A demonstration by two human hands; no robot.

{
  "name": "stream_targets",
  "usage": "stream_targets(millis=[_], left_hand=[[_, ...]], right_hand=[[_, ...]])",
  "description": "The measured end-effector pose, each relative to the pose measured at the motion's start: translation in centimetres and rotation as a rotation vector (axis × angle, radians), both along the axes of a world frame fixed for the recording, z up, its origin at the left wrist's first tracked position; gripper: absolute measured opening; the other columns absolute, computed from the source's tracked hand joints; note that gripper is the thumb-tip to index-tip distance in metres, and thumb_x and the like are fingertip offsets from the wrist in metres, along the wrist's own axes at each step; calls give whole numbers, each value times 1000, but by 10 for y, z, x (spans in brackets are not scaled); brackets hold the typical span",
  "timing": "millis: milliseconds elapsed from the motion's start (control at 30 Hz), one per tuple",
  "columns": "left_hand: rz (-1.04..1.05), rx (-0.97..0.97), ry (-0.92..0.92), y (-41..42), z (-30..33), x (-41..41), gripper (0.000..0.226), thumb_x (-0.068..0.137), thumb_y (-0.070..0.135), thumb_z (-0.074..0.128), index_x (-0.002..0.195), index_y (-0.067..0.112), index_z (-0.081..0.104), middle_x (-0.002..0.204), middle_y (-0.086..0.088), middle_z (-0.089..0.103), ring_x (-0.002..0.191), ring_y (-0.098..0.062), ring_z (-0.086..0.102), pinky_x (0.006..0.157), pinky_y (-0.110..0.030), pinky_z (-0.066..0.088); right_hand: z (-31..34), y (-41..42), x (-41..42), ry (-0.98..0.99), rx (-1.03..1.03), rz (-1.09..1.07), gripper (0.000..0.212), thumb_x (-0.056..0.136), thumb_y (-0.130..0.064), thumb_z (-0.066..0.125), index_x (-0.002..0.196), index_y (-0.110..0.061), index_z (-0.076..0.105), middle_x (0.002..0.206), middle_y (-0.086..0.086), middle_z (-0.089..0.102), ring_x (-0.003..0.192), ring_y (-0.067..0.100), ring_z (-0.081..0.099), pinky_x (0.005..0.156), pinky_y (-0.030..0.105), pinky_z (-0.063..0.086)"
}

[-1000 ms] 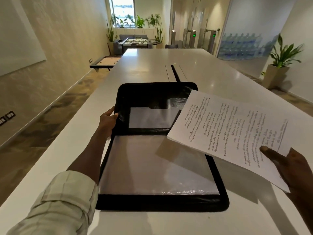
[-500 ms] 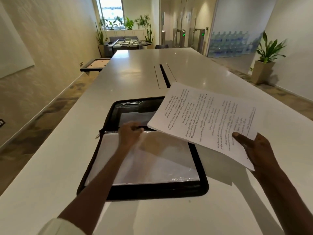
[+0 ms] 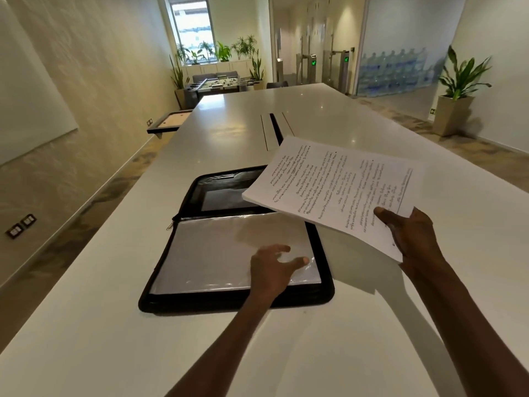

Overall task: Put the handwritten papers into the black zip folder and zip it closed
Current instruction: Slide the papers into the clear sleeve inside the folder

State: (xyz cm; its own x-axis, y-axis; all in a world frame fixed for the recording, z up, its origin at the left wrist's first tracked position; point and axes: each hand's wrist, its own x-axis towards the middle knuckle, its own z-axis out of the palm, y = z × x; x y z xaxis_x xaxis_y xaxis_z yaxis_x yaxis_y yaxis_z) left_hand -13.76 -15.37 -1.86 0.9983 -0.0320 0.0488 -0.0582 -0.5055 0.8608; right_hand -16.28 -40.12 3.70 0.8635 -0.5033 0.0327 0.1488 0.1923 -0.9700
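The black zip folder point(image 3: 237, 242) lies open at frame centre on the worktop point(image 3: 86, 325). The right hand point(image 3: 412, 236) pinches the handwritten papers point(image 3: 337, 190) above it, not yet inserted; the left hand point(image 3: 272, 267) spreads loosely over the sleeves. Zipping remains.

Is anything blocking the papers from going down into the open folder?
Only the left hand, lying open on the clear sleeves of the black zip folder. The right hand holds the handwritten papers above its right side.

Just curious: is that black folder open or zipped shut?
Open. The black zip folder lies spread flat on the table, its clear sleeves showing.
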Motion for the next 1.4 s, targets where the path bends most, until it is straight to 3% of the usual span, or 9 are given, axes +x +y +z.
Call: stream_targets(millis=[100, 267, 433, 600, 733, 833, 967, 1300, 1400], left_hand=[[44, 63, -35, -4, -2, -6, 59, 59, 49, 88, 108, 21, 73, 120, -4, 64, 104, -14, 60, 99, -31, 45], [88, 143, -51, -10, -11, -13, 42, 62, 40, 89, 100, 24, 77, 120, -1, 55, 116, -18, 47, 82, -7, 23], [109, 113, -95, -12, -10, -14, 17, 70, 26, 85, 86, 22, 81, 113, -4, 61, 111, -19, 54, 96, -24, 37], [159, 56, -121, -15, -9, -13, 9, 78, 34, 78, 84, 27, 80, 109, 3, 69, 105, -11, 60, 93, -27, 43], [209, -163, -91, -16, -4, -10, 10, 79, 27, 78, 87, 22, 78, 99, 3, 74, 98, -15, 66, 94, -40, 51], [285, -343, -41, -18, -1, -8, 15, 77, 21, 81, 92, 21, 77, 101, 2, 74, 96, -14, 68, 91, -33, 54], [355, -507, 8, -19, 1, -4, 22, 77, 18, 81, 98, 13, 77, 101, 1, 74, 91, -9, 68, 72, -15, 49], [394, -593, 17, -25, 5, -1, 27, 81, 21, 78, 106, 13, 73, 107, 4, 69, 93, -8, 61, 72, -13, 46], [382, -564, -11, -28, 7, -1, 28, 81, 22, 78, 107, 14, 73, 110, 7, 67, 89, -3, 59, 63, -5, 42]], right_hand=[[0, 1, -4, -1, 0, 4, 37, 89, -5, 68, 122, -19, 64, 113, 1, 72, 97, 21, 73, 85, 40, 58], [3, -4, -9, -7, 24, -10, 41, 88, -3, 68, 127, -15, 62, 115, 3, 71, 98, 21, 72, 84, 39, 58], [4, -12, -12, -18, 52, -7, 37, 87, -2, 68, 119, -19, 65, 101, -8, 74, 87, 13, 75, 67, 26, 61], [2, -22, -13, -12, 58, -22, 36, 86, -1, 68, 117, -21, 66, 98, -9, 75, 86, 14, 75, 67, 27, 61], [2, -30, -12, -3, 24, -81, 42, 86, -1, 69, 125, -17, 63, 106, -5, 73, 89, 14, 74, 74, 32, 60], [3, -38, -11, -2, -1, -134, 45, 86, -1, 68, 128, -15, 61, 114, 0, 71, 92, 14, 73, 73, 32, 61], [2, -47, -11, 23, -40, -229, 48, 86, -1, 68, 130, -17, 59, 124, 5, 67, 99, 23, 70, 82, 38, 59], [-11, -68, -19, 92, -208, -370, 47, 86, -8, 69, 130, -19, 57, 131, 5, 63, 97, 26, 65, 57, 23, 53], [-16, -71, -23, 124, -278, -391, 45, 85, -10, 69, 129, -17, 57, 130, 8, 64, 105, 33, 65, 74, 32, 56]])
